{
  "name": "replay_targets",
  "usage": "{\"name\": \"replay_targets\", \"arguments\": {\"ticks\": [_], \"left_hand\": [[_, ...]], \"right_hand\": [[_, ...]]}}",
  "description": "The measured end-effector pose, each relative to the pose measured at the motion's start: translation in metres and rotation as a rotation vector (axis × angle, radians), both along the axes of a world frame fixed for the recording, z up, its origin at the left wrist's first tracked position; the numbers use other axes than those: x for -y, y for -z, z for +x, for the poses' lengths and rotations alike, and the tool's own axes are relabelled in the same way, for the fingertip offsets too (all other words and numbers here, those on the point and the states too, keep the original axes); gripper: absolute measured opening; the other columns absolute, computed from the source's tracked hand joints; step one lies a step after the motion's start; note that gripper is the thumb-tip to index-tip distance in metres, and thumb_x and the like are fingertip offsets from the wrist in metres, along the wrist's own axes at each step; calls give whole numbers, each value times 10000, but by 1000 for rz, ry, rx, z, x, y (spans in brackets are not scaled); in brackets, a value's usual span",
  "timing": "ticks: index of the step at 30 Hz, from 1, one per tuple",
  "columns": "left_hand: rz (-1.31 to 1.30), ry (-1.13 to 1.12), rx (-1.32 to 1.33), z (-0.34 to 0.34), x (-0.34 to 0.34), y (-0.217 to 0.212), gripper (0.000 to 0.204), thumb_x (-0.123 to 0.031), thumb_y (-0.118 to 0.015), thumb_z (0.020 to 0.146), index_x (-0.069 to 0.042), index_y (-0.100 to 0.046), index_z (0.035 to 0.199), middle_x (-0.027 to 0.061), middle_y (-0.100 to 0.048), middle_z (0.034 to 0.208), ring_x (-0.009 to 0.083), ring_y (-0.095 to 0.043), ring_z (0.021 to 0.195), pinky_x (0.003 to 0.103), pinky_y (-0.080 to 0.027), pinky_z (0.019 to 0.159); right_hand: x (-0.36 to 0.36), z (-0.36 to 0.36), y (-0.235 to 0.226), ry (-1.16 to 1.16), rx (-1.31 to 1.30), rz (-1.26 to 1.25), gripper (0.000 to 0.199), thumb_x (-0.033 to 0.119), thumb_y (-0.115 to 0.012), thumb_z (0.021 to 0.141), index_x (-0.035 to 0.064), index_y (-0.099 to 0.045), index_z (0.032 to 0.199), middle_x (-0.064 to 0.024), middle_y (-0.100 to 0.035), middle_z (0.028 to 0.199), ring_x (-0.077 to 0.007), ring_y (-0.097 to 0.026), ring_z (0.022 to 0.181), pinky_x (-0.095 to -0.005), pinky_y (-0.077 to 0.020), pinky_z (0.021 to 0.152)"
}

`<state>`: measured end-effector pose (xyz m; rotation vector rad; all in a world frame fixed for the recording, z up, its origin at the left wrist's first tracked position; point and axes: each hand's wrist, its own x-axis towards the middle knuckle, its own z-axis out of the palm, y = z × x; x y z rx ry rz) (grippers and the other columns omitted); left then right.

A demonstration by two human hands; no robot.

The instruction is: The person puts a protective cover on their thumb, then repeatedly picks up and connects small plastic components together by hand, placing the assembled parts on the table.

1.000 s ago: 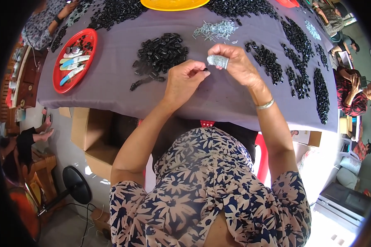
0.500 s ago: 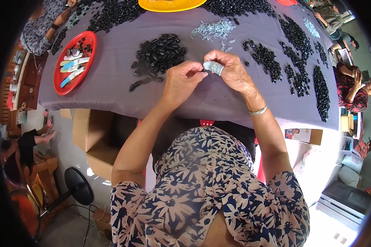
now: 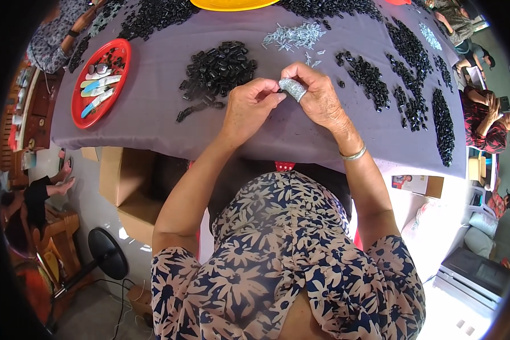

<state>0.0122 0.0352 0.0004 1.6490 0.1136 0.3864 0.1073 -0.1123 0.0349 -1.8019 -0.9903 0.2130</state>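
Both hands meet over the grey table cloth [image 3: 153, 107], fingertips pinched together on one small black piece [image 3: 280, 89] held between them, just above the cloth. The left hand [image 3: 249, 107] nips it with thumb and forefinger; the right hand [image 3: 317, 96], its thumb wrapped in a grey guard [image 3: 293, 89], presses in from the other side. Just beyond the left hand lies a heap of black pieces [image 3: 218, 71]; farther off, a scatter of small silver pins [image 3: 293, 36]. More black pieces [image 3: 374, 79] run in rows down the right side. A red tray [image 3: 76, 113] with tools sits at the far left. Judging by the heaps, plenty of pieces remain; which ones are finished cannot be told.
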Motion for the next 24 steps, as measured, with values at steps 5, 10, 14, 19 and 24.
{"name": "replay_targets", "arguments": {"ticks": [5, 10, 14, 19, 24], "left_hand": [[6, 63, -11, -2, -2, -3, 102, -58, -692, 852, 3, -660, 927, -14, -629, 753, 40, -538, 668, 216, -458, 605], [-58, 60, -13, 1, 1, -6, 83, -61, -665, 871, -1, -658, 927, -23, -627, 766, 37, -540, 679, 210, -452, 618], [-51, 48, -17, 0, 1, -6, 78, -47, -654, 880, -4, -657, 945, -29, -624, 779, 38, -543, 699, 202, -447, 632], [-9, 42, -29, -1, 1, -8, 80, -44, -659, 884, -8, -639, 953, -14, -610, 795, 38, -534, 722, 204, -436, 639], [183, 55, 38, -2, 1, -7, 87, -43, -674, 874, 2, -623, 928, -13, -605, 818, 32, -520, 720, 204, -423, 631]], "right_hand": [[0, 0, -6, -50, 150, -18, 68, 36, -640, 898, 39, -604, 956, 2, -599, 800, -85, -532, 733, -253, -467, 676], [-2, -6, 1, 25, 143, 71, 67, 8, -644, 888, 32, -609, 940, 2, -600, 804, -85, -535, 728, -250, -467, 672], [-3, -11, 5, 53, 73, 98, 67, 9, -642, 894, 28, -611, 950, 1, -600, 814, -72, -531, 746, -239, -466, 680], [9, -3, 5, -33, -138, 97, 92, -14, -604, 922, 22, -630, 1002, 20, -627, 902, -59, -552, 800, -216, -476, 712], [73, 35, 2, 277, 165, -60, 172, -26, -598, 900, 52, -670, 1036, 2, -665, 884, -81, -598, 775, -220, -505, 689]]}}
